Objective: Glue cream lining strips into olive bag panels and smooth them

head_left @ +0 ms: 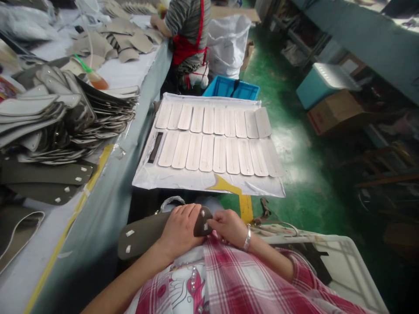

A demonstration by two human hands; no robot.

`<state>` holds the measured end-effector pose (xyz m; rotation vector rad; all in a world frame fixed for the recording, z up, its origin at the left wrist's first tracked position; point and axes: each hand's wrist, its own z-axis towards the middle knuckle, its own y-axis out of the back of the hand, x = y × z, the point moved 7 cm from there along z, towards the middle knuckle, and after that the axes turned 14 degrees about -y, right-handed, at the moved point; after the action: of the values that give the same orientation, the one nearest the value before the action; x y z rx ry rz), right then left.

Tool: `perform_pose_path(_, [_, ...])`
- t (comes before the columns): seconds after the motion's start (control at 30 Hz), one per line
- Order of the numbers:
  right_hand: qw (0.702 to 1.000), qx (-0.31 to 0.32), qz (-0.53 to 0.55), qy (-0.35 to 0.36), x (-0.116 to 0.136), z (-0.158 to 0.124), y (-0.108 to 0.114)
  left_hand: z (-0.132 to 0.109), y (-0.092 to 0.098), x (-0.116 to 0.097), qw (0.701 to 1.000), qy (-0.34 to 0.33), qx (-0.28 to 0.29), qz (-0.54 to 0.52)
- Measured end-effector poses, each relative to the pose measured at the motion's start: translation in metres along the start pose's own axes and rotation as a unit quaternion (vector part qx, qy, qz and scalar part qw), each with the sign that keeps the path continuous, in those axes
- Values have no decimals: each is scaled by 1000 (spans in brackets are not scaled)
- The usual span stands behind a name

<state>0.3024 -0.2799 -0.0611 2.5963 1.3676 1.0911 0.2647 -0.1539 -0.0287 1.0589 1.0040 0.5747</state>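
Observation:
A long dark grey shoe piece (144, 233) with small white stickers lies across my lap. My left hand (180, 229) lies over its right half, fingers curled on it and holding it down. At its right end my right hand (227, 226) pinches one of the white stickers, fingers closed; a bangle sits on that wrist. Just beyond my hands a white board (147, 176) carries two rows of pale, flat strips (216, 152).
A long workbench (108, 192) on the left holds stacked shoe pieces (65, 122) and more dark pieces (46, 174). A person in a red apron (186, 35) works at its far end. A blue crate (232, 88), a white sack (227, 43), a white crate (343, 257) and boxes stand on the green floor.

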Motion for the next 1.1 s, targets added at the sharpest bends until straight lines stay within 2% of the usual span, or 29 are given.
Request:
perform_pose_path(0.2, [996,50,69,-24,-7,6,-4,1,-1,1,1000,-13,2,5])
perform_pose_path(0.5, [994,63,83,-36,-6,6,-5,0,-3,5,1000,-5,8,3])
perform_pose_path(0.7, [999,39,15,-31,-1,3,-1,2,-7,3,1000,3,13,-2])
perform_pose_path(0.8, [1000,13,-22,-9,-2,7,1,0,-4,2,1000,4,2,-2])
perform_pose_path(0.9, [999,-17,16,48,-4,15,7,-3,2,-2,1000,-26,-4,3])
perform_pose_path(1.03, [990,31,116,78,-12,25,3,-5,5,-7,997,-67,10,23])
perform_pose_path(1.1, [987,12,129,99,-12,26,2,-5,4,-5,997,-69,11,23])
